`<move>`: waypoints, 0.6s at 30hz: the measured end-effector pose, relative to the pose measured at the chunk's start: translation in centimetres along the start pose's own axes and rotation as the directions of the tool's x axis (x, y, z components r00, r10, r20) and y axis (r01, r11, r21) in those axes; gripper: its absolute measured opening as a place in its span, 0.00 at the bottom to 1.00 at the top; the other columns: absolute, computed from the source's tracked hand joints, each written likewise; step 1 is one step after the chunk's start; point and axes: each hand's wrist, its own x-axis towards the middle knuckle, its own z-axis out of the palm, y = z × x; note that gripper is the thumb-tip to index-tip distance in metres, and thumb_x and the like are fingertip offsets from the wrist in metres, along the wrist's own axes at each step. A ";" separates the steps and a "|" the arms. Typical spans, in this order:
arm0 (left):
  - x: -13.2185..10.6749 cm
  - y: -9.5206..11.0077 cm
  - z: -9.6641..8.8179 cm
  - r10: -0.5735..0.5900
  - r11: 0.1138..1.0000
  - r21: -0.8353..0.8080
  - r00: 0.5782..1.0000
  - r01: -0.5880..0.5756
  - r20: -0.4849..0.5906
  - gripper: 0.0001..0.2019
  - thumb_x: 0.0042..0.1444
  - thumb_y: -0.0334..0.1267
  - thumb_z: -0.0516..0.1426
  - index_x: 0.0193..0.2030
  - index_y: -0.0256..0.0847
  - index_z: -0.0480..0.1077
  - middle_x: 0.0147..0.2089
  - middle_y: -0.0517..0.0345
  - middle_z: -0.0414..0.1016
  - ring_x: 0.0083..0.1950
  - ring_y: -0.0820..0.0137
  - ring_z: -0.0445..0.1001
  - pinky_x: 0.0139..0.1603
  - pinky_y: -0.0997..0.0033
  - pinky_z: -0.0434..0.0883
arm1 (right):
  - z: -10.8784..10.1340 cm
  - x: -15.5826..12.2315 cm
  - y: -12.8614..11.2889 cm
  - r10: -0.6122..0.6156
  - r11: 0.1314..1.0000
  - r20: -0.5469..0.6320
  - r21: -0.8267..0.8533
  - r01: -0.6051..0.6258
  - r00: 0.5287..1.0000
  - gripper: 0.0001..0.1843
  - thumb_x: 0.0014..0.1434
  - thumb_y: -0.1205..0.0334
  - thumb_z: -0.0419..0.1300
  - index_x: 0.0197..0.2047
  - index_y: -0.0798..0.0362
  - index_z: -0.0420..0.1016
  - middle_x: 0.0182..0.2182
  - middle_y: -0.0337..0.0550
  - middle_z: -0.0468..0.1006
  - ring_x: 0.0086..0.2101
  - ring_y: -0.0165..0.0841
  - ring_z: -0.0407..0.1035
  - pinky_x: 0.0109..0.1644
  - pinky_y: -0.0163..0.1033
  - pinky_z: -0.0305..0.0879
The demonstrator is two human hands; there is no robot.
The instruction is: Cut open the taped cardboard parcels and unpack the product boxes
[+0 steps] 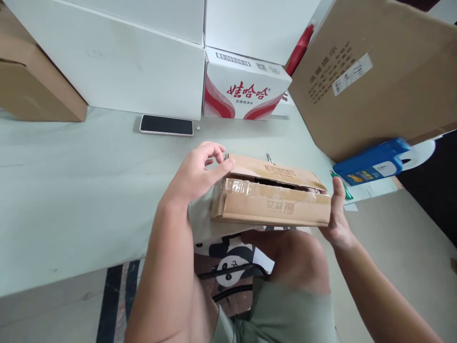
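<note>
A small brown cardboard box (274, 202) with clear tape along its top seam is held at the table's front edge, its flaps slightly parted. My left hand (198, 174) grips its left end, thumb lying on the upper flap and fingers curled. My right hand (337, 214) clasps the right end of the box, with most of its fingers hidden behind it. A small metal object (268, 158) pokes up just behind the box.
A phone (166, 125) lies face up on the pale table (71, 190). Behind it stand white boxes (117, 62), a red-and-white printed carton (244, 88) and large brown cartons (374, 71). A blue box (373, 162) and a green item (344, 188) lie at the right.
</note>
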 end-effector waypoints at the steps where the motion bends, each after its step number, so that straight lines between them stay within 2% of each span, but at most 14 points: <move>1: 0.1 0.0 0.0 0.008 1.000 0.006 0.999 -0.009 0.031 0.18 0.58 0.51 0.61 0.28 0.41 0.64 0.54 0.47 0.76 0.63 0.56 0.72 0.66 0.54 0.70 | -0.4 0.3 -0.2 -0.023 0.999 0.041 -0.046 0.025 0.999 0.70 0.50 0.21 0.63 0.79 0.31 0.21 0.77 0.52 0.50 0.72 0.57 0.56 0.70 0.67 0.63; 3: 0.3 -0.1 0.0 0.039 0.999 -0.007 0.997 -0.039 0.068 0.19 0.61 0.51 0.58 0.24 0.41 0.65 0.52 0.46 0.77 0.66 0.54 0.71 0.65 0.56 0.71 | -1.1 1.1 -0.6 -0.082 0.984 0.113 -0.148 0.099 0.990 0.74 0.47 0.29 0.71 0.79 0.32 0.22 0.75 0.53 0.55 0.71 0.56 0.59 0.71 0.67 0.62; 4: 0.4 -0.2 0.0 0.060 0.998 -0.032 0.995 -0.058 0.074 0.19 0.63 0.50 0.56 0.24 0.41 0.67 0.52 0.46 0.78 0.68 0.54 0.70 0.66 0.56 0.71 | -1.3 1.7 -0.8 -0.116 0.970 0.136 -0.197 0.142 0.984 0.75 0.47 0.32 0.74 0.79 0.33 0.23 0.75 0.54 0.53 0.72 0.56 0.57 0.72 0.68 0.61; 5: 0.5 -0.4 0.1 0.080 0.995 -0.061 0.994 -0.076 0.076 0.17 0.64 0.48 0.54 0.27 0.41 0.70 0.54 0.46 0.78 0.71 0.54 0.68 0.68 0.56 0.70 | -1.3 2.3 -1.1 -0.156 0.953 0.141 -0.238 0.186 0.978 0.75 0.47 0.34 0.75 0.80 0.33 0.25 0.77 0.54 0.49 0.73 0.57 0.53 0.73 0.68 0.59; 7: 0.7 -0.9 0.2 0.099 0.991 -0.101 0.992 -0.092 0.074 0.13 0.62 0.44 0.53 0.39 0.42 0.78 0.63 0.48 0.74 0.75 0.55 0.63 0.73 0.56 0.67 | -1.1 3.3 -1.7 -0.262 0.909 0.084 -0.314 0.275 0.962 0.71 0.46 0.35 0.76 0.79 0.33 0.35 0.79 0.50 0.39 0.76 0.59 0.44 0.74 0.70 0.54; 8: 0.7 -1.2 0.2 0.100 0.990 -0.109 0.992 -0.091 0.081 0.15 0.61 0.43 0.54 0.47 0.44 0.80 0.69 0.51 0.70 0.77 0.56 0.61 0.74 0.55 0.65 | -0.9 3.6 -2.2 -0.332 0.873 0.036 -0.367 0.322 0.942 0.65 0.46 0.35 0.75 0.78 0.33 0.44 0.78 0.47 0.39 0.76 0.60 0.42 0.75 0.71 0.52; 10: 0.8 -1.6 0.2 0.093 0.992 -0.100 0.989 -0.082 0.110 0.20 0.58 0.44 0.57 0.56 0.48 0.79 0.75 0.54 0.62 0.80 0.54 0.56 0.77 0.54 0.63 | -0.4 3.8 -3.2 -0.491 0.775 -0.066 -0.488 0.401 0.869 0.44 0.52 0.35 0.71 0.68 0.38 0.66 0.74 0.47 0.50 0.73 0.59 0.47 0.74 0.69 0.54; 11: 0.8 -1.6 0.1 0.086 0.993 -0.089 0.987 -0.074 0.134 0.20 0.57 0.44 0.59 0.56 0.49 0.79 0.76 0.54 0.60 0.80 0.53 0.56 0.77 0.52 0.62 | -0.2 3.8 -3.8 -0.558 0.727 -0.095 -0.536 0.430 0.825 0.32 0.55 0.37 0.68 0.59 0.41 0.73 0.69 0.49 0.58 0.69 0.58 0.55 0.72 0.67 0.59; 12: 0.7 -1.6 0.0 0.075 0.995 -0.078 0.984 -0.063 0.165 0.18 0.57 0.45 0.60 0.53 0.48 0.81 0.77 0.54 0.59 0.80 0.51 0.56 0.78 0.51 0.62 | -0.1 3.6 -4.5 -0.606 0.690 -0.091 -0.555 0.465 0.790 0.23 0.58 0.39 0.65 0.50 0.44 0.77 0.61 0.51 0.66 0.64 0.55 0.63 0.68 0.64 0.64; 13: 0.7 -1.4 -0.1 0.060 0.997 -0.065 0.978 -0.048 0.198 0.16 0.57 0.45 0.60 0.49 0.47 0.82 0.78 0.53 0.57 0.79 0.50 0.57 0.78 0.50 0.62 | 0.0 3.5 -5.3 -0.634 0.667 -0.050 -0.540 0.513 0.772 0.18 0.61 0.41 0.61 0.45 0.46 0.78 0.53 0.51 0.72 0.57 0.52 0.68 0.62 0.61 0.69; 15: 0.5 -1.0 -0.2 0.030 0.999 -0.038 0.966 -0.021 0.258 0.13 0.58 0.48 0.61 0.41 0.45 0.83 0.80 0.54 0.53 0.78 0.46 0.60 0.76 0.47 0.65 | 0.0 3.1 -7.1 -0.631 0.659 0.113 -0.444 0.607 0.768 0.18 0.65 0.44 0.55 0.43 0.46 0.79 0.41 0.49 0.77 0.49 0.48 0.73 0.54 0.56 0.73; 16: 0.4 -0.7 -0.2 0.030 0.999 -0.030 0.959 -0.023 0.282 0.15 0.60 0.51 0.60 0.39 0.44 0.83 0.80 0.55 0.53 0.78 0.45 0.59 0.76 0.46 0.66 | 0.0 3.0 -8.0 -0.604 0.667 0.207 -0.397 0.631 0.769 0.20 0.67 0.43 0.53 0.46 0.46 0.80 0.39 0.48 0.80 0.51 0.49 0.74 0.56 0.56 0.72; 18: 0.2 -0.1 -0.2 0.052 0.999 -0.019 0.945 -0.049 0.324 0.22 0.64 0.58 0.55 0.38 0.45 0.84 0.79 0.55 0.56 0.81 0.45 0.53 0.77 0.44 0.64 | 0.0 2.9 -9.8 -0.516 0.679 0.364 -0.378 0.629 0.776 0.28 0.68 0.38 0.49 0.53 0.46 0.80 0.47 0.49 0.84 0.62 0.52 0.69 0.68 0.57 0.63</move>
